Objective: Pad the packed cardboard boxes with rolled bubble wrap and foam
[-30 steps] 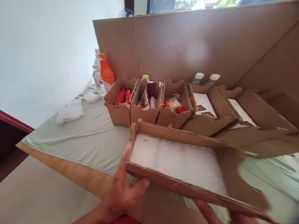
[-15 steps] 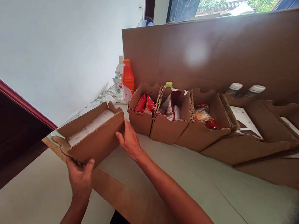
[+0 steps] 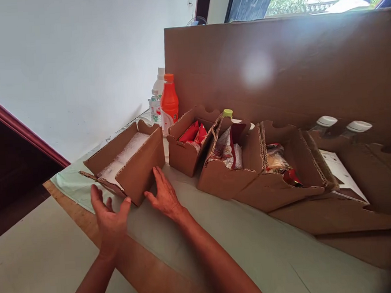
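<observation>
An open cardboard box with a white lining stands on the pale green cloth at the left end of a row of boxes. My left hand hovers just off its near corner, fingers spread, holding nothing. My right hand rests flat on the cloth against the box's long side, fingers stretched out. Beside it stand three boxes with snack packets: red packs, a white and maroon bag, and mixed packets.
An orange bottle and clear water bottles stand behind the boxes. A tall cardboard sheet backs the row. Two white-capped bottles and further cardboard boxes sit at right. The table's wooden edge is at left.
The lined box went from my hands down onto the cloth at the left end of the row. My left hand has let go and opened; my right hand stays against its side.
</observation>
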